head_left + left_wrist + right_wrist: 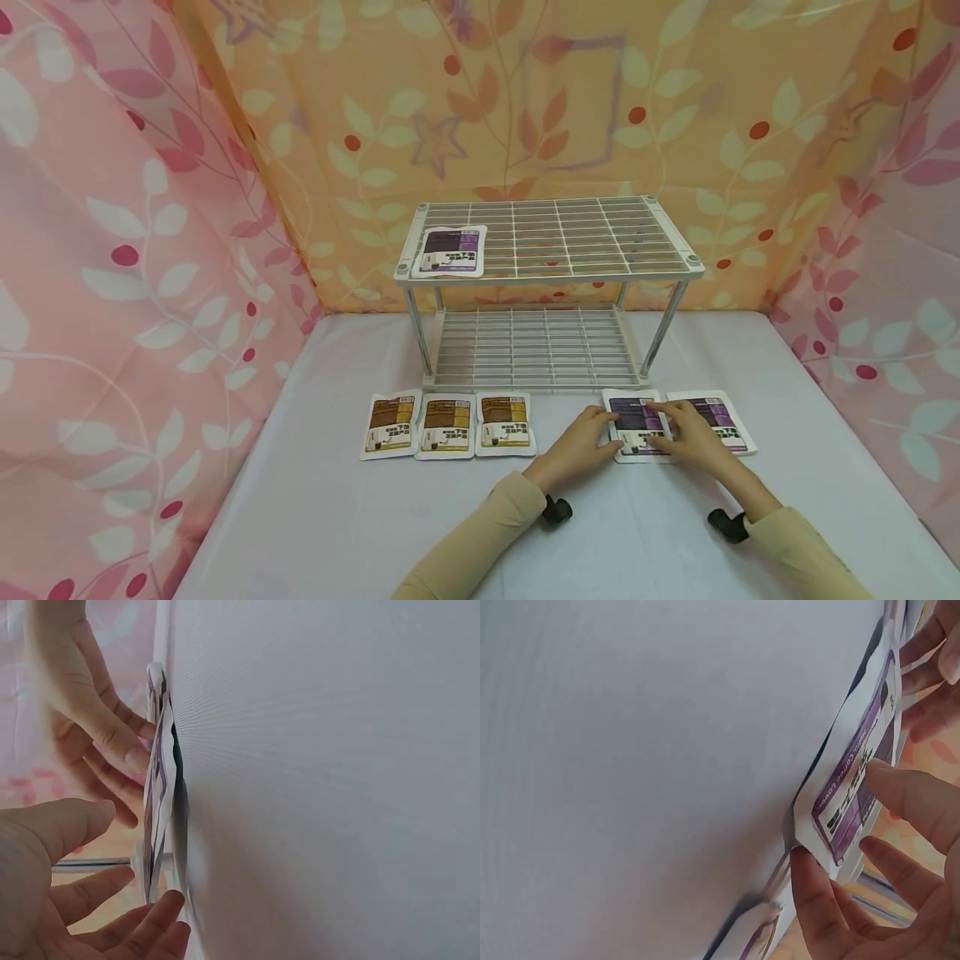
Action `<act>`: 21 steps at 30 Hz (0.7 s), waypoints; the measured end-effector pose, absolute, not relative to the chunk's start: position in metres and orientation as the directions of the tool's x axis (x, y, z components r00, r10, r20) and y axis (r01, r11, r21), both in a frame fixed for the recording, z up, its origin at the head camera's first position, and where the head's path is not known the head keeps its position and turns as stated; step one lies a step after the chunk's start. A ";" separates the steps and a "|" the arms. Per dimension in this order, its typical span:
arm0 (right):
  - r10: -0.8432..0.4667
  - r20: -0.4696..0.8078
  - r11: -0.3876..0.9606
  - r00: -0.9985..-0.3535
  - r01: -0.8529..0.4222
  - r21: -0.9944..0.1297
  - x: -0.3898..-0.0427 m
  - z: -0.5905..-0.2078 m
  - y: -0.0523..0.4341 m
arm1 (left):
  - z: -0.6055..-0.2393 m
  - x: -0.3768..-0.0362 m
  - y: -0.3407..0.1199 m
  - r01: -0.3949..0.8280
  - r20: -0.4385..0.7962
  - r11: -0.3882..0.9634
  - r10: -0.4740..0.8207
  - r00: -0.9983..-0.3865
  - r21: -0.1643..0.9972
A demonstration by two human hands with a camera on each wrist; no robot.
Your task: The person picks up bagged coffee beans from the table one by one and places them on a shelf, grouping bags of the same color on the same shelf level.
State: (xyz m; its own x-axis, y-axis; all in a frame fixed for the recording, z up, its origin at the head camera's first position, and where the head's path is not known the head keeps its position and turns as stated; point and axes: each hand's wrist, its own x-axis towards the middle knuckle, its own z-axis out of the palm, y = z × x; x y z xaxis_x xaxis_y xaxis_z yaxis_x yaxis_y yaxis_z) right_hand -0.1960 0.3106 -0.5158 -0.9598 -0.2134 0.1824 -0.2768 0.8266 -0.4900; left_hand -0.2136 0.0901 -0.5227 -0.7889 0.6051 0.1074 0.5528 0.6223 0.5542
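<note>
A white coffee packet with a purple label (633, 425) lies in front of the rack's right end, between both hands. My right hand (693, 442) pinches its right edge; in the right wrist view, the thumb (911, 791) rests on the printed face while fingertips reach under the rim. At the packet's left edge is my left hand (576, 454), fingers loosely spread. The left wrist view has this hand's thumb (82, 825) standing away from the packet (159, 787), fingertips right at its edge. Just right of it lies another purple packet (738, 433), partly covered by the right hand.
Behind the packets stands a two-tier white wire rack (570, 271). A purple packet (452, 250) lies on its top tier at the left. Three brown-and-yellow packets (392, 423) form a row before the rack's left end. Patterned cloth walls (510, 92) enclose the white table (315, 517).
</note>
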 end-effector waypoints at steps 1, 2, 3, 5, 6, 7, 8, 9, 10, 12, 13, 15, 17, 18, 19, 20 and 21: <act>-0.212 0.183 0.822 -0.960 -0.277 -0.498 -0.195 -0.516 0.310 | -0.522 -0.213 0.089 0.541 0.108 0.621 0.596 -0.796 0.566; -0.210 0.185 0.817 -0.960 -0.277 -0.506 -0.194 -0.516 0.308 | -0.522 -0.212 0.088 0.531 0.108 0.621 0.586 -0.803 0.577; -0.210 0.188 0.810 -0.959 -0.278 -0.516 -0.194 -0.516 0.307 | -0.522 -0.212 0.087 0.521 0.110 0.619 0.576 -0.810 0.588; -0.209 0.195 0.798 -0.958 -0.283 -0.533 -0.193 -0.515 0.304 | -0.522 -0.211 0.085 0.511 0.121 0.614 0.562 -0.818 0.602; -0.208 0.198 0.793 -0.958 -0.284 -0.540 -0.192 -0.514 0.303 | -0.522 -0.211 0.084 0.508 0.127 0.611 0.557 -0.821 0.607; -0.208 0.200 0.789 -0.957 -0.285 -0.544 -0.192 -0.513 0.301 | -0.521 -0.211 0.083 0.508 0.133 0.609 0.553 -0.823 0.609; -0.208 0.205 0.786 -0.957 -0.288 -0.547 -0.191 -0.512 0.300 | -0.521 -0.211 0.082 0.507 0.141 0.605 0.548 -0.825 0.614; -0.209 0.208 0.786 -0.956 -0.291 -0.546 -0.191 -0.512 0.298 | -0.521 -0.211 0.081 0.506 0.150 0.600 0.543 -0.826 0.619; -0.211 0.215 0.787 -0.953 -0.296 -0.542 -0.192 -0.511 0.297 | -0.521 -0.211 0.080 0.503 0.155 0.598 0.536 -0.830 0.624; -0.218 0.225 0.786 -0.950 -0.308 -0.536 -0.192 -0.510 0.294 | -0.521 -0.212 0.077 0.492 0.165 0.595 0.517 -0.840 0.635; -0.222 0.226 0.785 -0.948 -0.312 -0.536 -0.192 -0.509 0.292 | -0.522 -0.213 0.075 0.482 0.168 0.592 0.506 -0.846 0.645; -0.230 0.237 0.776 -0.944 -0.324 -0.541 -0.193 -0.508 0.289 | -0.522 -0.214 0.071 0.476 0.185 0.577 0.489 -0.852 0.664; -0.236 0.246 0.760 -0.940 -0.336 -0.557 -0.193 -0.506 0.285 | -0.523 -0.215 0.068 0.470 0.202 0.557 0.474 -0.857 0.685; -0.238 0.250 0.751 -0.938 -0.341 -0.565 -0.193 -0.505 0.283 | -0.523 -0.216 0.066 0.468 0.210 0.545 0.468 -0.858 0.696; -0.241 0.260 0.741 -0.935 -0.351 -0.572 -0.193 -0.504 0.281 | -0.523 -0.216 0.065 0.465 0.217 0.531 0.463 -0.859 0.708; -0.244 0.267 0.732 -0.932 -0.358 -0.580 -0.193 -0.503 0.278 | -0.522 -0.217 0.063 0.468 0.228 0.519 0.459 -0.859 0.715; -0.246 0.273 0.724 -0.930 -0.364 -0.586 -0.193 -0.502 0.276 | -0.522 -0.217 0.061 0.464 0.231 0.511 0.455 -0.860 0.723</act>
